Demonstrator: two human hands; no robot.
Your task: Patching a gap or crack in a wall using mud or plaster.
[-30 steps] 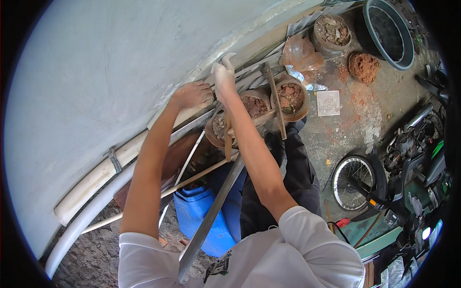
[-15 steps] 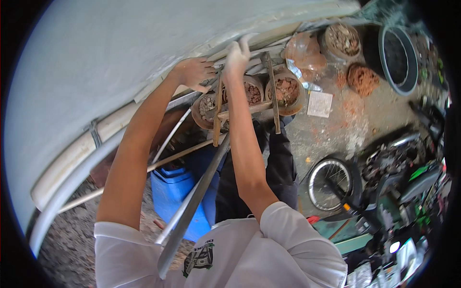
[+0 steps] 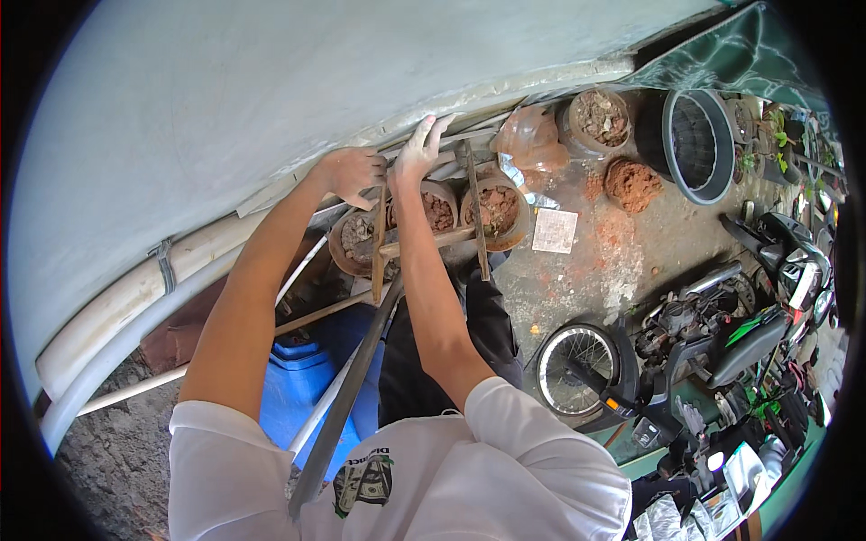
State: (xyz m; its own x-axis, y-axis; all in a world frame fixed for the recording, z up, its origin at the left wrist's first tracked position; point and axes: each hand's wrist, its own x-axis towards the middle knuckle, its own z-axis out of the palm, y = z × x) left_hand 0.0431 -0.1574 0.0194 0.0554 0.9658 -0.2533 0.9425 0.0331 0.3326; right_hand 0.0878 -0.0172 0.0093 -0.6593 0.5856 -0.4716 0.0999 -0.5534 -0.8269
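At the foot of the pale wall, my left hand (image 3: pixel 352 173) reaches over a round pot of grey soil (image 3: pixel 354 236). Its thumb stands apart from the fingers, whose tips lie beside the top of a wooden frame (image 3: pixel 431 242). My right hand (image 3: pixel 415 160), whitened with dust, is just to the right, thumb and fingers raised and apart, holding nothing I can see. Below it my forearm passes over the frame, which has two slats and a crossbar. Two pots of reddish soil (image 3: pixel 496 209) stand under the frame.
Pipes (image 3: pixel 149 293) run along the wall. A long grey bar (image 3: pixel 347 397) slants past my body, above a blue container (image 3: pixel 302 379). To the right are a square tile (image 3: pixel 555 231), a clump of red soil (image 3: pixel 633 184), a large dark tub (image 3: pixel 699 149) and a motorcycle (image 3: pixel 713 347).
The view has shifted, so the pots and motorcycle appear further left. My left fingers have come closer to my right wrist and the slat top. My right hand is less blurred.
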